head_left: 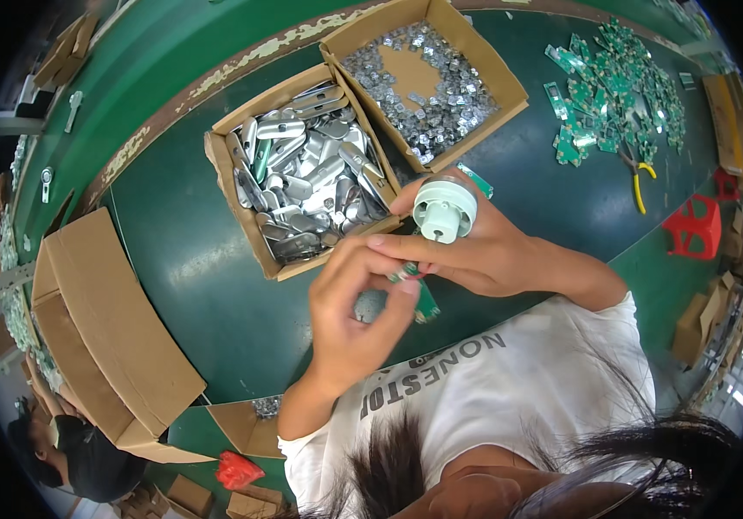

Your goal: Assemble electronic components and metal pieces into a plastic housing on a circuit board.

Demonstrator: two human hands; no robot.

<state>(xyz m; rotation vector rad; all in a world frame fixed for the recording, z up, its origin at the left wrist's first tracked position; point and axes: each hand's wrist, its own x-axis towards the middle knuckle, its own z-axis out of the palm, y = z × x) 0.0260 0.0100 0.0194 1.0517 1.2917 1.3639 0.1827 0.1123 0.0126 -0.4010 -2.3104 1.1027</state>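
Observation:
My right hand [492, 255] is closed around a white round plastic part [445, 208] with a ribbed face, held above the green table [215, 285]. My left hand [356, 307] pinches a small green circuit board [424, 301] between thumb and fingers. That board sits right under the right hand's fingers, and the two hands touch there. Both hands hover just in front of a cardboard box of silver metal shells [302, 173].
Behind it stands a second cardboard box [510, 82] with several small metal pieces. A pile of green circuit boards [622, 95] and yellow-handled pliers [640, 186] lie at the right, near a red plastic stand [696, 227]. Folded cardboard [103, 320] lies left. Another person [64, 454] sits lower left.

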